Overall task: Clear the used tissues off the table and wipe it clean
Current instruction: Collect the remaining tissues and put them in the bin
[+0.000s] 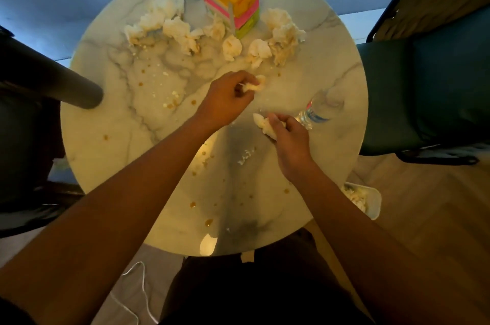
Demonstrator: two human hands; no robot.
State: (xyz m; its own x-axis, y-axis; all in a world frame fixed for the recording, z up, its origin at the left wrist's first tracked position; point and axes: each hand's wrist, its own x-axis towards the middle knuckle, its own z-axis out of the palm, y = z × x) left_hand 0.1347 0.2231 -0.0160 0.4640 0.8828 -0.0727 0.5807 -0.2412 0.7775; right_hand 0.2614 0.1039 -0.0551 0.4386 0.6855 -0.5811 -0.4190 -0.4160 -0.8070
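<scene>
Tissue wad [255, 84] in left hand [225, 102]

This looks like a sitting or dining corner of a home or a small lounge. A round table [111, 139] with a white, grey-veined marble top fills the middle of the view. Dark upholstered chairs stand at nine o'clock [29, 139] and three o'clock [424, 91]; the one at three has a tan cloth [437, 1] draped over its back. Pale wood-look flooring [424, 205] shows at four o'clock, where a small white bin [373, 205] sits just beside the table's edge. At twelve o'clock a grey-blue surface, wall or window, cannot be told apart. A white cable [143, 285] lies on the floor at seven o'clock.
</scene>
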